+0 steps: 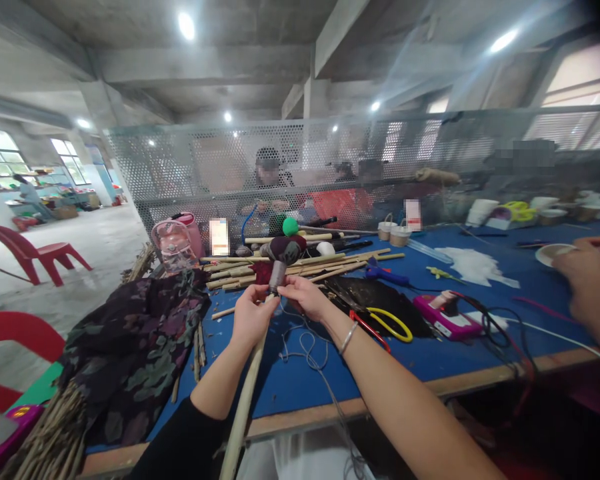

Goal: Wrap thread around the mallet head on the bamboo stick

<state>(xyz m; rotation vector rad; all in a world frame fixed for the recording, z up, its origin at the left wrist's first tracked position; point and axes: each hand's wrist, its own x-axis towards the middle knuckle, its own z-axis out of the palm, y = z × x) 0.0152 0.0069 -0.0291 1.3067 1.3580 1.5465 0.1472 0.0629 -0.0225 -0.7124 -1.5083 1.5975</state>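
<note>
A long pale wooden stick (244, 410) slants up from the bottom edge, and my left hand (251, 317) is closed around its upper part. A short greyish-brown cylinder (277, 274) sits at the stick's top, just above my fingers. My right hand (306, 297), with a bangle on the wrist, pinches at the joint between stick and cylinder. Thin grey cord (311, 352) runs from that joint in loose loops over the blue table (275, 397) and hangs off its front edge. My fingers partly hide the joint.
Behind my hands lie several wooden sticks (330, 265) and a green ball (290, 227). To the right are yellow-and-red-handled scissors (390, 325), a blue glue gun (387, 275) and a magenta power strip (445, 317). A camouflage cloth (135, 360) covers the left. Another person's hand (593, 287) works at far right.
</note>
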